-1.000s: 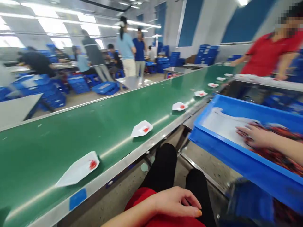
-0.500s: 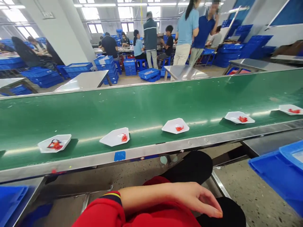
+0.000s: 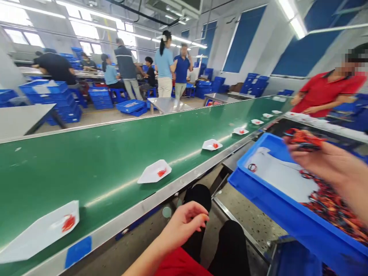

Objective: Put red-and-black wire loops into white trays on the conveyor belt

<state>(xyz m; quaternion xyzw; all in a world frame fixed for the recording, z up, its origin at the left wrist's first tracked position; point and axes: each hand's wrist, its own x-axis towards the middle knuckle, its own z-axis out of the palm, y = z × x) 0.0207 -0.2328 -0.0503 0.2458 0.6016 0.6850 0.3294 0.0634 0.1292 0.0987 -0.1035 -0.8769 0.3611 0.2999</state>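
Observation:
My right hand (image 3: 324, 165) is raised over a blue plastic crate (image 3: 287, 207) and shut on a bunch of red and black cords (image 3: 301, 140). A heap of the same tangled cords (image 3: 330, 205) lies in the crate on a white paper liner (image 3: 281, 172), with a small dark loop (image 3: 252, 167) apart from it. My left hand (image 3: 184, 226) hangs above my black-clad knee, fingers curled, with nothing visible in them. White trays holding red bits ride on a green conveyor belt (image 3: 94, 172), the closest large one (image 3: 40, 230) at lower left and another (image 3: 154, 171) nearer my left hand.
A co-worker in a red shirt (image 3: 324, 94) stands across the belt's far end, beyond the crate. Another blue crate (image 3: 296, 260) sits low at lower right. Several people, steel tables and stacks of blue crates fill the hall behind the belt.
The view has swung back right toward the crate. My right hand has lifted a bunch of cords out of the heap, and my left hand has risen from my lap.

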